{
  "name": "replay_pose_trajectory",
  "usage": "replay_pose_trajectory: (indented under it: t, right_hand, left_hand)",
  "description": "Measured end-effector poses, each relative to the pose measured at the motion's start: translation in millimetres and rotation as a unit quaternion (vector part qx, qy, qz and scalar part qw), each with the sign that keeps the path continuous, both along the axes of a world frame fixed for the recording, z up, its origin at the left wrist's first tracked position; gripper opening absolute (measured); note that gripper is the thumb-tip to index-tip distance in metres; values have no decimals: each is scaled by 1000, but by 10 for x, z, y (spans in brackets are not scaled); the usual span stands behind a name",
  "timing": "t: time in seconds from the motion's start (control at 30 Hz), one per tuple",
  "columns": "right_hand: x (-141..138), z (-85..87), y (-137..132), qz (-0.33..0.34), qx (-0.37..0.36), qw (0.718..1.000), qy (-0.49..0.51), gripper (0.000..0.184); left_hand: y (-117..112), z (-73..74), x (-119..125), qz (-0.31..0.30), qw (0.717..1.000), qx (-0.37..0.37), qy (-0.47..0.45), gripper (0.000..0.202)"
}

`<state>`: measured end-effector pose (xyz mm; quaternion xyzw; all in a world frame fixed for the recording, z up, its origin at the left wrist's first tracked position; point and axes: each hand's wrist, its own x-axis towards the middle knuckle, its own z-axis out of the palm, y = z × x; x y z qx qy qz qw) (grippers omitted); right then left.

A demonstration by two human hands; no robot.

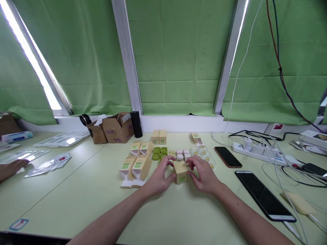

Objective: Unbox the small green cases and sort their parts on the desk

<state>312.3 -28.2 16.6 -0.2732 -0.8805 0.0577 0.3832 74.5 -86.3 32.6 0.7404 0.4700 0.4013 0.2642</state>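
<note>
A small tan cardboard box [181, 173] with a green label stands on the table in front of me. My left hand [160, 176] has its thumb and fingers closed on the box's left side. From the right, the fingers of my right hand [203, 174] are bent against the box's right edge. To the left stand several similar boxes with open flaps [141, 167]. Just beyond my hands lie green square cups [160, 151], small yellow pieces [171, 153], pale pink cylinders [180, 157] and clear round plastic pieces [204, 151] with yellow centres.
Two closed tan boxes [158, 136] and one opened box [196, 137] stand further back. Phones [264, 195] [228, 157], a power strip [255, 149] and cables lie right. Brown cartons [118, 128] and a black cylinder [136, 124] stand behind. Another person's hand [12, 169] is far left.
</note>
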Motion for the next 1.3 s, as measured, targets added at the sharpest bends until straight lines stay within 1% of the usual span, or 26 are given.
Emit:
replay_pose_trajectory:
  t: [0.17, 0.23, 0.33, 0.53, 0.63, 0.7, 0.87, 1.0, 1.1, 1.23, 1.3]
  right_hand:
    - [-47, -51, 21, -31, -1, 999, 11, 30]
    - [-65, -70, 30, -39, -1, 999, 18, 32]
    - [-81, -86, 35, -38, 2, 999, 39, 30]
    - [-85, -78, 32, -41, 7, 997, 68, 27]
    - [-89, -78, 31, -58, 13, 995, 81, 26]
    - [-97, -79, 24, -73, 16, 993, 88, 24]
    - [-129, -57, -24, -86, 29, 990, 105, 21]
    - [-151, -24, -83, -80, 46, 989, 112, 23]
    - [-169, -7, -138, -72, 47, 989, 117, 26]
    - [-210, -3, -210, -49, 45, 991, 116, 30]
    - [-234, -2, -241, -33, 38, 992, 113, 33]
  left_hand:
    - [2, -30, 10, 27, 999, 17, 0, 49]
    - [8, -43, 20, 26, 1000, 3, -12, 49]
    - [8, -58, 43, 21, 999, -27, -22, 53]
    - [-1, -95, 95, 59, 997, -53, -7, 60]
    - [14, -124, 120, 75, 995, -62, -16, 62]
    - [21, -138, 140, 76, 995, -64, -28, 60]
    - [7, -142, 190, 49, 995, -64, -54, 47]
    - [-23, -130, 193, 55, 998, -13, -39, 47]
    - [-30, -125, 168, 81, 995, 54, 3, 49]
    - [-21, -133, 127, 104, 975, 184, 63, 47]
    - [-23, -135, 119, 112, 962, 231, 92, 45]
